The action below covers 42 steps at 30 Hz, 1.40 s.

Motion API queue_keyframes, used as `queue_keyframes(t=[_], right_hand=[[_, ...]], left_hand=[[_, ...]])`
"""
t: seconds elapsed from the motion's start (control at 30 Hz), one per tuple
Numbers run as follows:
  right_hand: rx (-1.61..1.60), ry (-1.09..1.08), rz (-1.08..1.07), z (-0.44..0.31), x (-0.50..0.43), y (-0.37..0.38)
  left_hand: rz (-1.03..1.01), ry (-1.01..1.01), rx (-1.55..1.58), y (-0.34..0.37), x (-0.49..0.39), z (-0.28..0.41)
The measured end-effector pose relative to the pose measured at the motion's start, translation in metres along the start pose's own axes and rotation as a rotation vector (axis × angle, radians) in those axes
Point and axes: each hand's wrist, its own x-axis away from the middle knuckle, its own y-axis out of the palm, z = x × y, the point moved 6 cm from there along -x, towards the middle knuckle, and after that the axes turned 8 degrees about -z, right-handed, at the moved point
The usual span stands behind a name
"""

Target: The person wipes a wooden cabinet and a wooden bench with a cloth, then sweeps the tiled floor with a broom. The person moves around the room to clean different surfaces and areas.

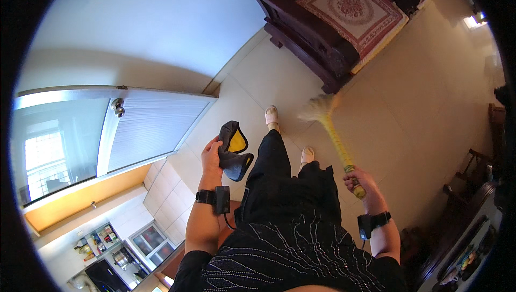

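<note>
My left hand (211, 157) grips a folded grey cloth (231, 167) with a yellow reverse side and dark edging; it hangs left of my black trousers. In my right hand (359, 183) is the yellow-wrapped handle of a feather duster (338, 145), held near its lower end. The duster's pale, wispy head points away from me, over the tiled floor and close to the foot of a dark wooden bench. My two hands are well apart, one on each side of my body.
The dark carved wooden bench (306, 46) bears a patterned seat mat (350, 8). A white-framed glazed door (161, 126) stands at the left, with kitchen shelves (98, 241) beyond it. At the lower right is a dark-edged table (455, 237) with things on it.
</note>
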Motion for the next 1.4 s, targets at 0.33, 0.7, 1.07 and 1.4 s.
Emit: queue_keyframes(t=[0.33,0.7,1.07,1.4], right_hand=[[0.392,-0.037,-0.286,-0.120,-0.212,0.253],[0.242,0.008,-0.229,-0.221,-0.391,0.363],[0.298,0.067,0.011,-0.138,-0.223,0.328],[0.098,-0.055,-0.267,-0.177,-0.306,0.358]], left_hand=[[0.077,-0.044,0.045,-0.055,-0.107,0.068],[0.196,-0.132,-0.030,-0.112,-0.197,0.103],[-0.054,-0.185,-0.080,-0.024,-0.279,0.120],[-0.315,0.033,-0.361,0.084,-0.323,0.184]])
